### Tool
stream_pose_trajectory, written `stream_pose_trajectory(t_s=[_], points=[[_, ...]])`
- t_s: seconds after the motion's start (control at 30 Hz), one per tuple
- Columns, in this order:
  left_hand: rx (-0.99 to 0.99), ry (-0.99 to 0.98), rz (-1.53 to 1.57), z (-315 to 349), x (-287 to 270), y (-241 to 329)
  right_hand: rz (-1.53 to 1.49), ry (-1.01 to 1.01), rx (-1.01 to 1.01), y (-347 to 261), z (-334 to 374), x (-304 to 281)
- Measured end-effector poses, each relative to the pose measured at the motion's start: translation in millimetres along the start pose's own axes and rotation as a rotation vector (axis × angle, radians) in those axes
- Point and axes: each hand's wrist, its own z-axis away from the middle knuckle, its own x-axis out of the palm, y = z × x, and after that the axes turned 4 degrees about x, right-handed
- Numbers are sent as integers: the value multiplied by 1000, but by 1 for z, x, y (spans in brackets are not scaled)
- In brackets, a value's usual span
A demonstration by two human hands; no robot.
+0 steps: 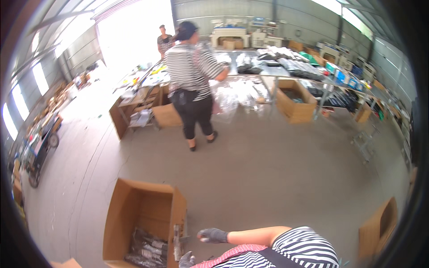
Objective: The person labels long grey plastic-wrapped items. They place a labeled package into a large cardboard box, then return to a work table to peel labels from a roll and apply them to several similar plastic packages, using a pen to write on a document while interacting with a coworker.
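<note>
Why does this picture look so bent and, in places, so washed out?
In the head view, the wide fisheye lens bends the walls and leaves a black rim; glare whites out the doorway; the nearby cardboard box is shaded inside, its plastic-wrapped contents glinting.

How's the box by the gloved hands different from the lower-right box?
The left cardboard box looks bigger than the right cardboard box. The left shows plastic packets and sits beside the gloved hands; the right shows none and stands apart. Both are brown and open.
</note>
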Motion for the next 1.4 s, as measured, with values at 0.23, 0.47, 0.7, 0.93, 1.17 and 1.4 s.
stream_pose_trajectory(t_s=[0.23, 0.47, 0.7, 0.93, 1.17, 1.4], points=[[76, -433, -162, -74, 75, 155, 48, 370, 678, 142, 328, -196], [-19, -455, -292, -164, 96, 200, -142, 1057, 841, 123, 403, -286], [-113, -500, -373, -300, 147, 216, -134, 803, 656, 121, 301, -402], [-163, -462, -636, -513, 147, 255, -182, 597, 902, 212, 280, -503], [260, -278, -507, -707, 212, 495, -209, 596, 1176, 270, 295, -591], [341, -247, -476, -822, 292, 487, -50, 332, 1246, 368, 288, -706]])
